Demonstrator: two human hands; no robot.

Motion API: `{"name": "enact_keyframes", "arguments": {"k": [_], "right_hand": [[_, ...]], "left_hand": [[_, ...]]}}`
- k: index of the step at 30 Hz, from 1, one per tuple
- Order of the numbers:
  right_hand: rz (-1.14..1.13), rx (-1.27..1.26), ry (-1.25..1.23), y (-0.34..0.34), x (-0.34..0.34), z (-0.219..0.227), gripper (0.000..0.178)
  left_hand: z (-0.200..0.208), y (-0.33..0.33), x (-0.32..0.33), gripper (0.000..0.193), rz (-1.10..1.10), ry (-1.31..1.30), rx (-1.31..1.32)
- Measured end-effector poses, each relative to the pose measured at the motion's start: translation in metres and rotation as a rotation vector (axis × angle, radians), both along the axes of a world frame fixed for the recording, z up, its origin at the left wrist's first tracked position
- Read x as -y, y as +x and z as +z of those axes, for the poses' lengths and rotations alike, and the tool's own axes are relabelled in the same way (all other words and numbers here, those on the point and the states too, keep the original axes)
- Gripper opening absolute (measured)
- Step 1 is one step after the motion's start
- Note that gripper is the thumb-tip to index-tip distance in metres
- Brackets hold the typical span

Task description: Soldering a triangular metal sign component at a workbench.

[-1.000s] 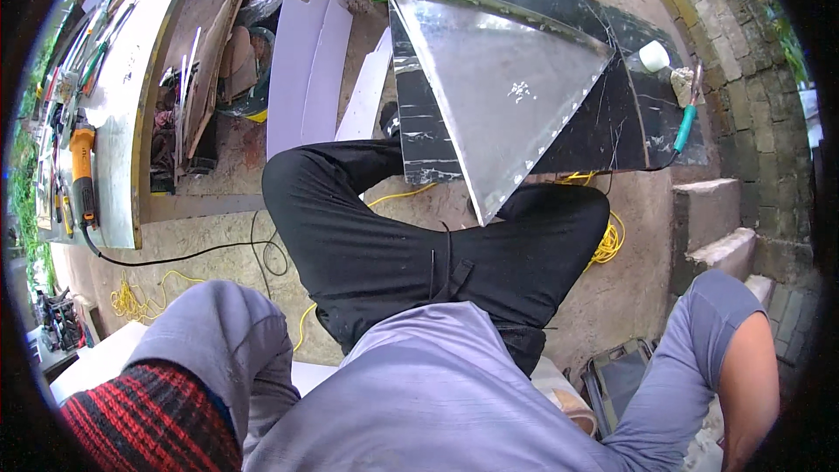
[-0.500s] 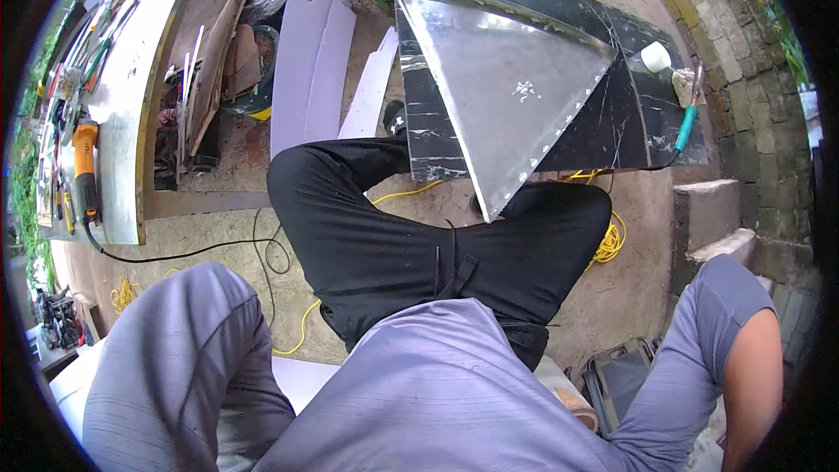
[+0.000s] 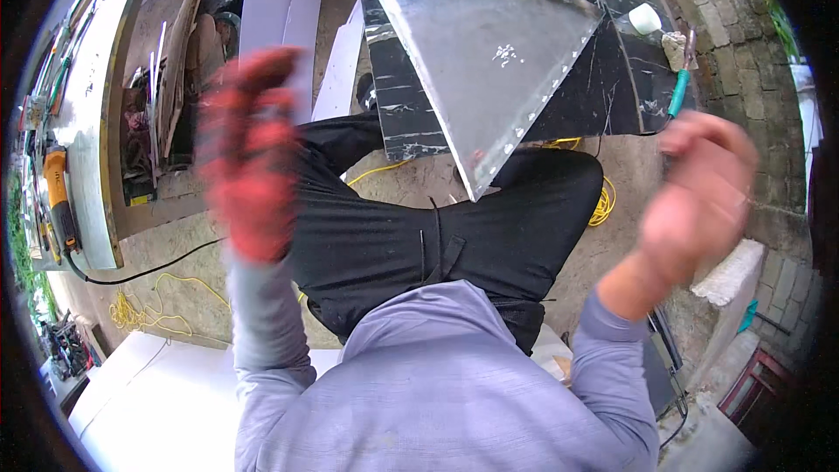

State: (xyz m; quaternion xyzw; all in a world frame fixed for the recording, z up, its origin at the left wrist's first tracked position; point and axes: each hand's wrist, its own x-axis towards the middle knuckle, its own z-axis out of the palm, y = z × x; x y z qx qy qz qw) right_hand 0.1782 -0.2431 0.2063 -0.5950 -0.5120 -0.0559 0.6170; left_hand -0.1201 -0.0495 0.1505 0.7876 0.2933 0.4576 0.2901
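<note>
My left hand, in a red glove, is raised in the air beside my left thigh. Motion smears its fingers, and I see nothing held in it. My bare right hand is up at the right, just short of the teal-handled soldering iron; it is blurred as well. The iron leans on a small beige chunk at the right of a black marbled board. A triangular grey metal sheet with a raised rim and white spots lies on that board, one corner pointing at my lap.
On the left table lies an orange and black power tool among hand tools. A small white cup stands near the iron. Yellow cord coils on the ground. White panels lean beyond my left leg; a rough concrete block sits at right.
Both my hands have come into view, the gloved left one rising at the left and the bare right one reaching up toward the soldering iron. The view has shifted slightly; the metal sheet lies as before.
</note>
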Motion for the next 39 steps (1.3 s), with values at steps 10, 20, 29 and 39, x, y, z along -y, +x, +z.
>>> {"name": "enact_keyframes", "arguments": {"k": [10,20,29,39], "right_hand": [[-0.080,-0.381,-0.905,-0.041,0.007,-0.158,0.040],[-0.011,-0.448,-0.934,-0.044,0.004,-0.158,0.029],[0.006,-0.462,-0.940,-0.042,0.012,-0.162,0.030],[0.058,-0.440,-1.027,-0.036,0.018,-0.171,0.022]], "left_hand": [[-0.134,0.085,-0.013,0.059,-0.162,-0.093,-0.380],[-0.145,0.094,-0.012,0.063,-0.098,-0.006,-0.460],[-0.144,0.096,-0.011,0.061,-0.031,-0.001,-0.468],[-0.149,0.107,-0.020,0.042,-0.050,0.041,-0.476]]}}
